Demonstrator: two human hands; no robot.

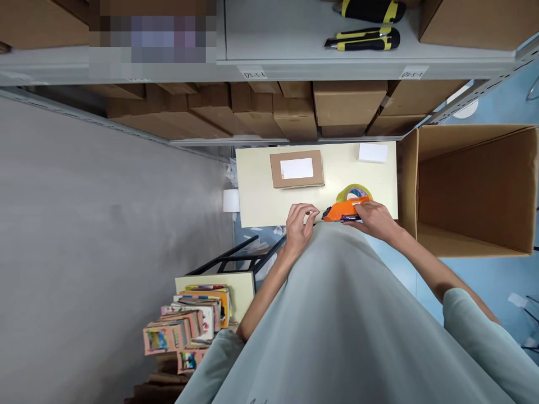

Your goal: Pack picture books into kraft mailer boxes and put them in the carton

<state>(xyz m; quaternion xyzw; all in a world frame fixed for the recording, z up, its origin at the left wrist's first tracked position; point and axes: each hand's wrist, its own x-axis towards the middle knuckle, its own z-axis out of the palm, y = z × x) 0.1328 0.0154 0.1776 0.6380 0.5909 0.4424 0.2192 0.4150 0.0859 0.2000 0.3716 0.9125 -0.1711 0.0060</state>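
In the head view my right hand (374, 216) is closed around an orange tape dispenser (343, 210), just over the table's near edge. A roll of yellowish tape (342, 193) shows right behind the dispenser's body. My left hand (300, 224) has its thumb and fingers pinched together close to the dispenser's dark front end; whatever is between the fingertips is too small to make out. Beyond both hands, a flat brown cardboard box (297, 180) with a white label lies on the cream table (256, 196). A small white box (373, 152) sits at the table's far right.
A large open cardboard box (475, 196) stands right of the table. Past the table rises a grey shelf (295, 70) with cardboard boxes and box cutters (366, 40). At lower left, stacked books (202, 314) lie on a small stand. A grey wall (105, 224) bounds the left.
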